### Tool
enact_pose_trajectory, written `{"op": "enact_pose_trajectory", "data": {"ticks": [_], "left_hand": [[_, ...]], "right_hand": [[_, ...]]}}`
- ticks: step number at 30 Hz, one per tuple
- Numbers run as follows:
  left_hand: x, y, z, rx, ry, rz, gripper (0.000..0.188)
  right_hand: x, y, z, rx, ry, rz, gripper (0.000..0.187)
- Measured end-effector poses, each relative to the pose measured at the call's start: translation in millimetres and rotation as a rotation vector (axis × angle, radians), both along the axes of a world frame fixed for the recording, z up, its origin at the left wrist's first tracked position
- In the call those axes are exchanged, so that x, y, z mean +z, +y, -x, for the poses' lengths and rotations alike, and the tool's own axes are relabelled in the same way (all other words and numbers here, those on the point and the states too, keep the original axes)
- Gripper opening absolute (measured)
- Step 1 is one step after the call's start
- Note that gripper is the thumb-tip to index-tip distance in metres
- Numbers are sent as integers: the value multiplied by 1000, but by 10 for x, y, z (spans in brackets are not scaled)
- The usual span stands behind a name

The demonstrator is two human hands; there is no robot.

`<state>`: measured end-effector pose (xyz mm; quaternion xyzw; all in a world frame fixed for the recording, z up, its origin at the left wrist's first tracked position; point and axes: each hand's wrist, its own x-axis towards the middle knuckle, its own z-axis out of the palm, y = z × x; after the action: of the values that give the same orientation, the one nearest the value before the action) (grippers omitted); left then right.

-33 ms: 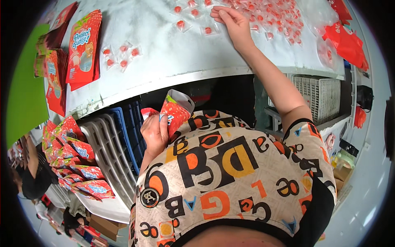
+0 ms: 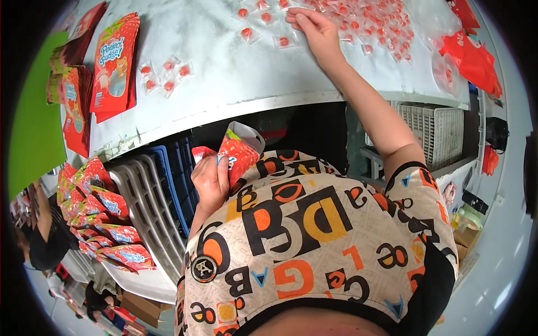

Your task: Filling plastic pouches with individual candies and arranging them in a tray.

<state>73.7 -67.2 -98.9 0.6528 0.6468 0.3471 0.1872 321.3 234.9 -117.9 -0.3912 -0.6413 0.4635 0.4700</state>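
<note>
left hand [image 2: 210,180] clamped round red strawberry-print pouch [image 2: 238,152], held close at the belly, mouth gaping upward, prob ready for filling | right hand [image 2: 315,29] stretched far across white table [image 2: 224,78], fingers loosely spread, fingertips on small wrapped red candies [image 2: 358,22] | flat red pouches [image 2: 115,61] stacked far left

the right hand [image 2: 314,28] reaches among wrapped red candies [image 2: 358,22] crowding the white table's [image 2: 235,73] far right; bare table lies between them and the small candy cluster [image 2: 165,75]. red pouches [image 2: 112,61] block the left edge. below the table edge, the left hand [image 2: 210,182] with an open pouch [image 2: 238,151] sits tight between stacked crates [image 2: 162,196] and the torso.
</note>
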Motion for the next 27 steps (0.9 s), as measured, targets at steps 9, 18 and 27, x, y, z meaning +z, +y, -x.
{"op": "enact_pose_trajectory", "data": {"ticks": [9, 18, 27], "left_hand": [[54, 77, -55, -29, 4, -41, 16], [11, 32, -31, -17, 11, -37, 16], [-23, -32, -34, 4, -1, -29, 13]], "right_hand": [[-116, 574, 398, 12, -474, -629, 25], [129, 465, 541, 98, -432, -208, 27], [223, 289, 680, 230, -427, -277, 36]]}}
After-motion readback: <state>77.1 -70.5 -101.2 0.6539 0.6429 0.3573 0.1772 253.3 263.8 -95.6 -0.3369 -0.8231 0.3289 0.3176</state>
